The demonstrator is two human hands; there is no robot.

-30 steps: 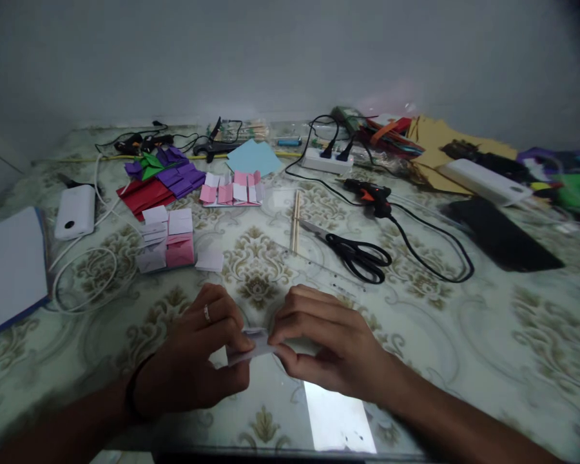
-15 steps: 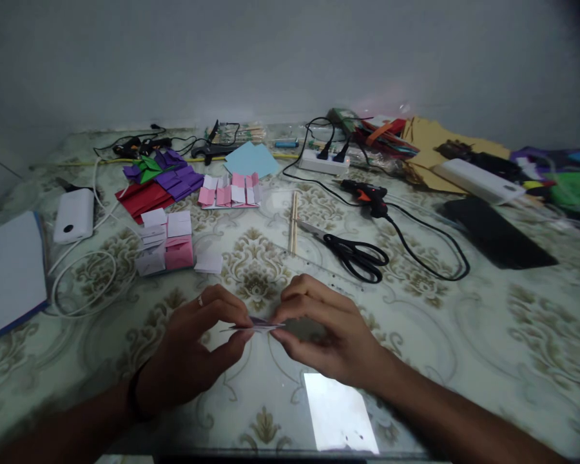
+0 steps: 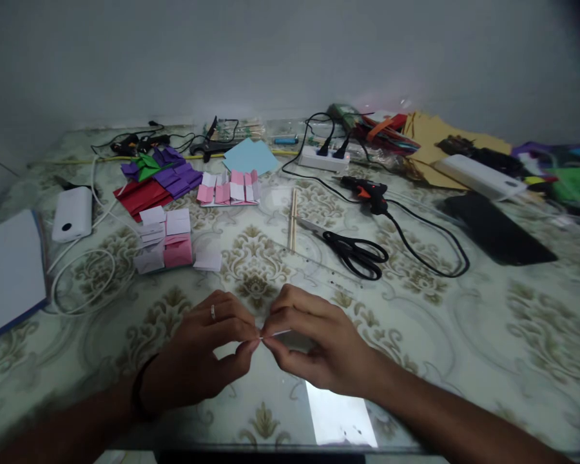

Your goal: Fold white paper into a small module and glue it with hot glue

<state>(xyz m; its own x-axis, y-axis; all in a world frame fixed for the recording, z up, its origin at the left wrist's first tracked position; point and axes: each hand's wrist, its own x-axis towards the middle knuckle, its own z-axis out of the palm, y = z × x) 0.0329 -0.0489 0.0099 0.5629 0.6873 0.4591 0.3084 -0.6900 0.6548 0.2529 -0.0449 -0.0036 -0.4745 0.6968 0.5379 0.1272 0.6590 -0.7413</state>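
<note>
My left hand [image 3: 200, 351] and my right hand [image 3: 314, 345] meet fingertip to fingertip just above the patterned table [image 3: 464, 335]. Both pinch a small folded piece of pale paper [image 3: 275, 333], seen almost edge-on as a thin white sliver between the thumbs and forefingers. Most of the paper is hidden by the fingers. A ring sits on my left hand and a dark band circles that wrist.
Folded pink and white paper pieces [image 3: 167, 241] lie left of centre, more pink ones [image 3: 229, 189] and purple and red ones [image 3: 157, 180] behind. Black scissors [image 3: 350, 248], two wooden sticks [image 3: 293, 219], a glue gun [image 3: 367, 191], a power strip [image 3: 323, 158] and a white power bank [image 3: 72, 212] surround them.
The paper, held broad side up a second ago, has been pressed flat and now shows only its edge. Both hands stayed close together and shifted slightly toward me.
</note>
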